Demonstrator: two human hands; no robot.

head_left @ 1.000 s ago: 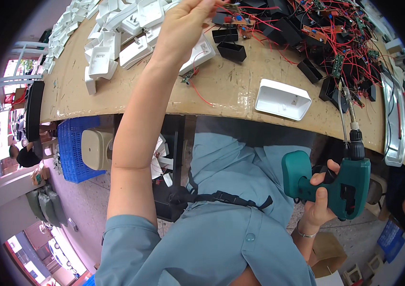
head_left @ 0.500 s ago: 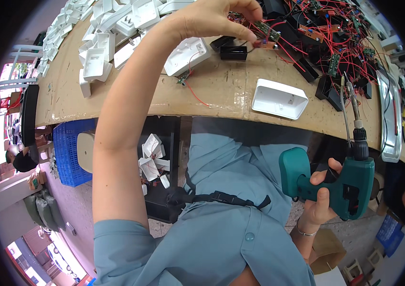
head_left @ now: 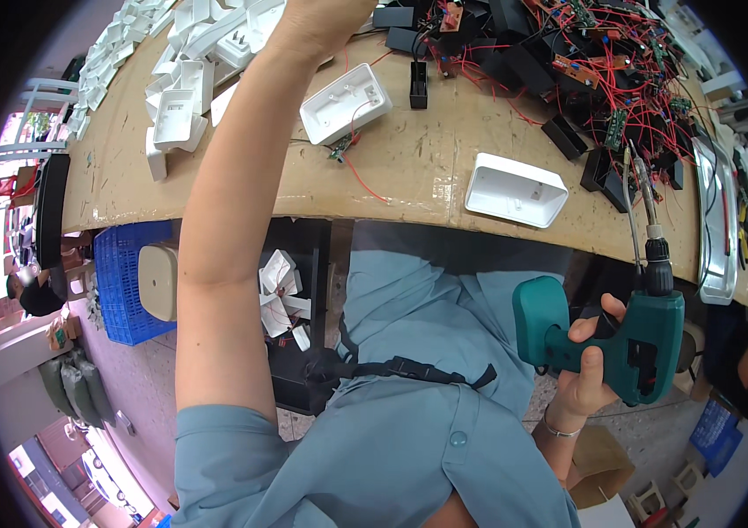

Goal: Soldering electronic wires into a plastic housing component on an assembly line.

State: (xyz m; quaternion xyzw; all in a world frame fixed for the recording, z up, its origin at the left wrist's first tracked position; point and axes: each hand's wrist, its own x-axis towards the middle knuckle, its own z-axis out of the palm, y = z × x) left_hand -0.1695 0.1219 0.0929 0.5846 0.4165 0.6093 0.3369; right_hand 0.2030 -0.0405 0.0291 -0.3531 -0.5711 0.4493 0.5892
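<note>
My right hand (head_left: 590,370) is wrapped around the grip of a teal soldering gun (head_left: 654,339), held off the table's front edge. Its metal tip and a thin feed tube point away from me. My left arm reaches far over the table. The left hand (head_left: 330,19) is at the top edge, its fingers cut off or hidden, so what it holds cannot be seen. Below it lies an open white plastic casing (head_left: 345,106) with a small green circuit board (head_left: 340,151) and red wire at its near edge. A small black box (head_left: 419,85) stands to its right.
Another open white casing (head_left: 515,189) sits near the front edge. Red-wired circuit boards and black boxes (head_left: 524,66) are heaped back right, beside a metal tray (head_left: 719,229). White casings (head_left: 176,114) pile up at left. A blue crate (head_left: 132,286) and stool (head_left: 157,282) stand below.
My left hand has moved left and away from the wired boards, partly out of the picture. The black boxes near it have shifted. The right hand keeps the soldering gun almost still.
</note>
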